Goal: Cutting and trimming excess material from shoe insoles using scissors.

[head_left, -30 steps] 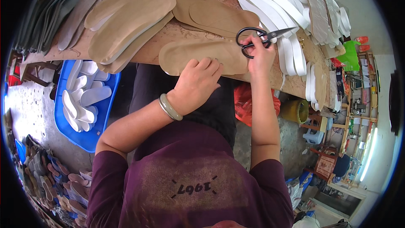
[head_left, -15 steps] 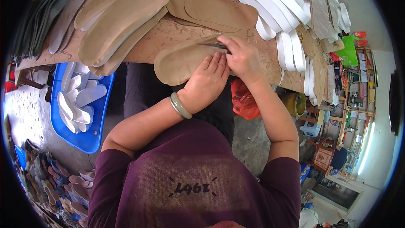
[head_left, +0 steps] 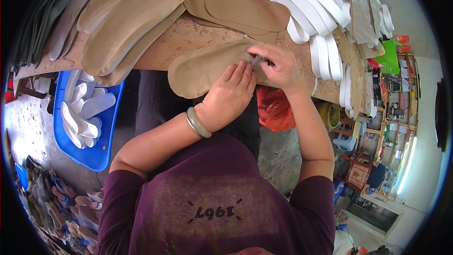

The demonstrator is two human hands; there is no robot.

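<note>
My left hand (head_left: pixel 225 98) lies palm down, its fingers straight and side by side, gripping nothing, over the near edge of a long, rounded, tan sole-shaped piece (head_left: pixel 205 66). That piece sits along the front of the worn brown wooden bench (head_left: pixel 193 35), its left end reaching past the edge. My right hand (head_left: pixel 279 63) has its fingers curled around a pair of dark-handled metal scissors (head_left: pixel 265 60), just beside my left fingertips; blur hides how far the blades are apart. Behind the piece lie flat tan sole-shaped sheets (head_left: pixel 247 7); to the right are curved white strips (head_left: pixel 302 9).
</note>
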